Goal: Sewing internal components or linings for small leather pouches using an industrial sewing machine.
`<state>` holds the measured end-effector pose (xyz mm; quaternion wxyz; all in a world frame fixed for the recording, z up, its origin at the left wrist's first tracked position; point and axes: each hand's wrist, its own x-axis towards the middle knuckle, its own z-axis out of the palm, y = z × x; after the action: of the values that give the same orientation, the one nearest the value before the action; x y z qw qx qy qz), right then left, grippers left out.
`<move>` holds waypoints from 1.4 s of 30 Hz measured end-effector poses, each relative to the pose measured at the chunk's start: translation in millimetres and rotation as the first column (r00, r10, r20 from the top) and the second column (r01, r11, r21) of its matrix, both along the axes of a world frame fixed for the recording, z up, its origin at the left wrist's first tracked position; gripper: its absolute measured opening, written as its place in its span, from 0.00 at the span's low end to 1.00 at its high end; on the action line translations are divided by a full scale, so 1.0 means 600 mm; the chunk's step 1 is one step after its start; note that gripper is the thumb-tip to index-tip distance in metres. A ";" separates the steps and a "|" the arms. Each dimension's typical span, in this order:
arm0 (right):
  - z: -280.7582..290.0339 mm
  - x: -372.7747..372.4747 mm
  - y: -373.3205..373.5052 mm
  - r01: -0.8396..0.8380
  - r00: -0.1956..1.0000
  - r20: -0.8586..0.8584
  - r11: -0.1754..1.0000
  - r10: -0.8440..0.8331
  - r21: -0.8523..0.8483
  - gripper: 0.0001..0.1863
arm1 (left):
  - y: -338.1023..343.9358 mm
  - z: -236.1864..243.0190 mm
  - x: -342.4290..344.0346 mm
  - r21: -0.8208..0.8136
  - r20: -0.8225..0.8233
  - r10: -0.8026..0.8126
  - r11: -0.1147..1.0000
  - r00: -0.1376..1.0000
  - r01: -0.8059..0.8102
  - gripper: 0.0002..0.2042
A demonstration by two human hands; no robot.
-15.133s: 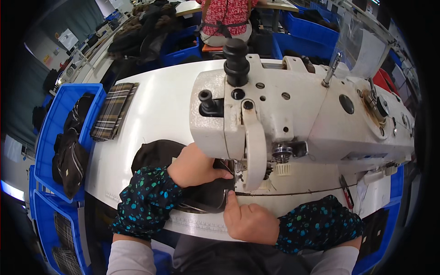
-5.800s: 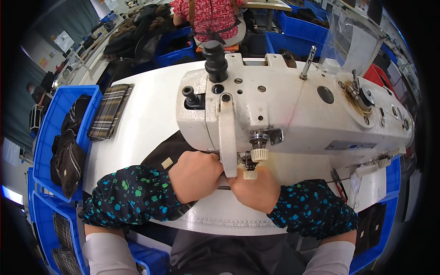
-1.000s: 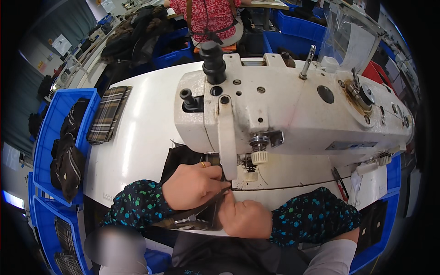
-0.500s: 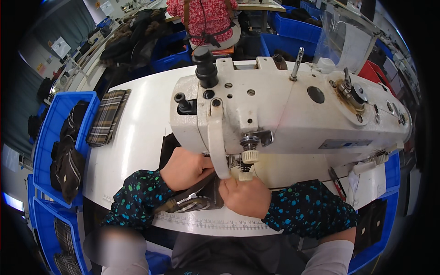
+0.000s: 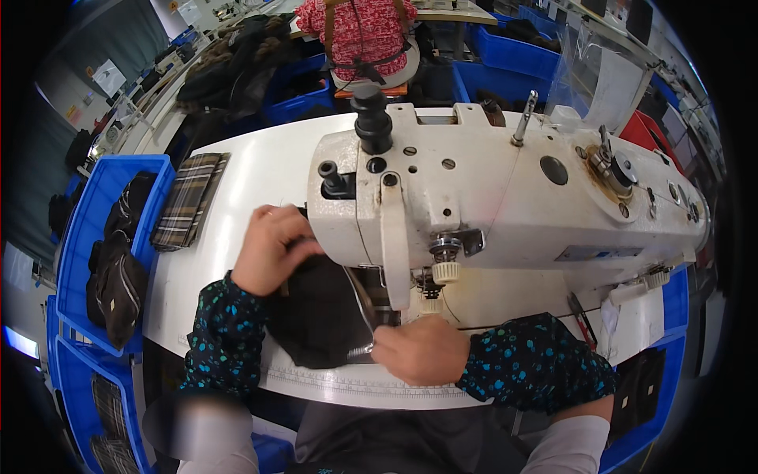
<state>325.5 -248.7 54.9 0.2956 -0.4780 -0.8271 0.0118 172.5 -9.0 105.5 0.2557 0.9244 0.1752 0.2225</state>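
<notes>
A dark fabric piece with a zipper [image 5: 316,320] lies on the white sewing table, partly under the head of a white industrial sewing machine [image 5: 489,197]. At its far left edge my left hand [image 5: 272,246] is closed on the cloth, the thumb bent toward the machine. My right hand [image 5: 422,350] pinches the near right end, where the silver zipper teeth [image 5: 360,352] show beside the fingertips. Some plaid lining [image 5: 375,288] appears between the cloth and the machine. The needle area is hidden behind the machine's lever and head.
Folded plaid cloth [image 5: 189,201] lies at the table's left. Blue bins [image 5: 73,261] with dark zippered pieces stand beyond it. Red-handled snips [image 5: 583,317] rest right of my right sleeve. A ruler strip [image 5: 339,385] runs along the near edge. Ahead sits a person in a red patterned top [image 5: 359,35].
My left hand has moved left and away, spreading the dark cloth, which now covers the plaid side. My right hand has shifted slightly nearer with the zipper end. The view has tilted slightly.
</notes>
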 end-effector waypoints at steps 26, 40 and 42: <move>0.030 0.000 -0.013 0.261 0.942 0.084 0.868 -0.324 0.422 0.10 | -0.190 0.011 -0.036 0.654 -0.046 -0.101 0.749 0.994 0.107 0.15; 0.030 -0.066 -0.070 0.377 0.831 0.406 0.922 -0.381 0.093 0.04 | -0.225 -0.017 -0.042 0.414 -0.214 -0.192 0.870 0.958 0.267 0.13; 0.029 -0.069 -0.075 0.369 0.839 0.404 0.927 -0.365 0.073 0.04 | -0.221 -0.021 -0.037 0.336 -0.214 -0.212 0.900 0.954 0.276 0.12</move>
<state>284.0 -293.5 72.2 0.1100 -0.6201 -0.7636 -0.1424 150.2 -141.6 92.7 0.0907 0.9859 0.0351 0.1363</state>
